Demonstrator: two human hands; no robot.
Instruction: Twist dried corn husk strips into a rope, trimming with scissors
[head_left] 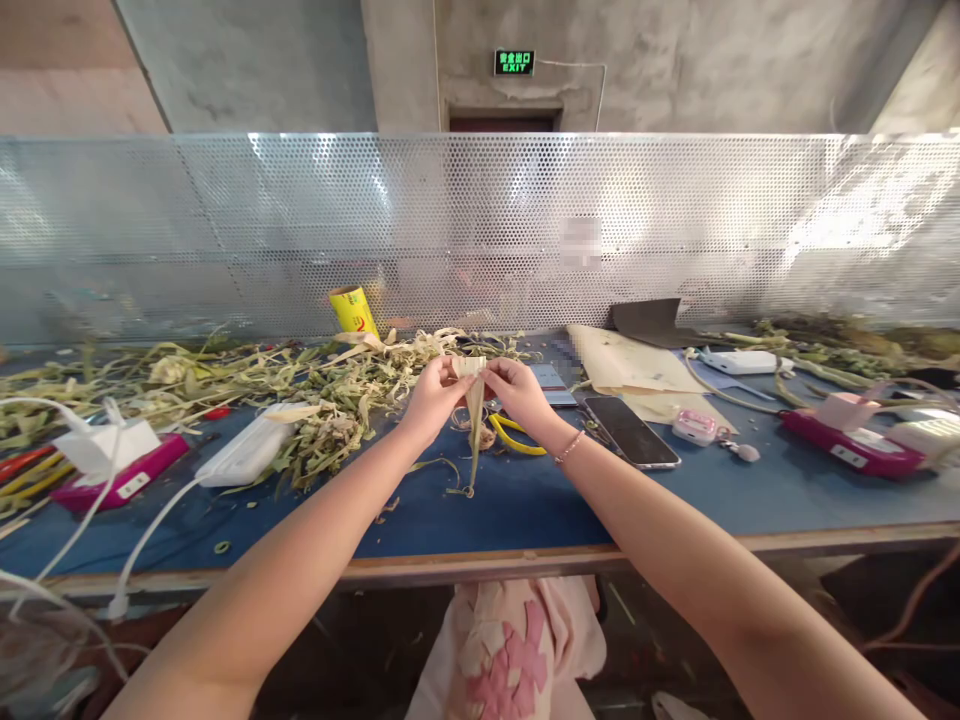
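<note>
Beyond pink floral cloth (510,640), pinching leaf strip (475,420) at its folded top with left hand (431,395) and right hand (521,392) alike; hanging lengthwise below, nearward.

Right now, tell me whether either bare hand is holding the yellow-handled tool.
No, the yellow-handled tool lies on the blue table mat, while the left hand and right hand both pinch a pale dried leaf strip.

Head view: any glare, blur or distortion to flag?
Head view: strong glare on the mesh screen, brightest at right; a pixelated patch on it; wide-angle bowing of the table edge; left hand, right hand and the strip they pinch are sharp.
</note>
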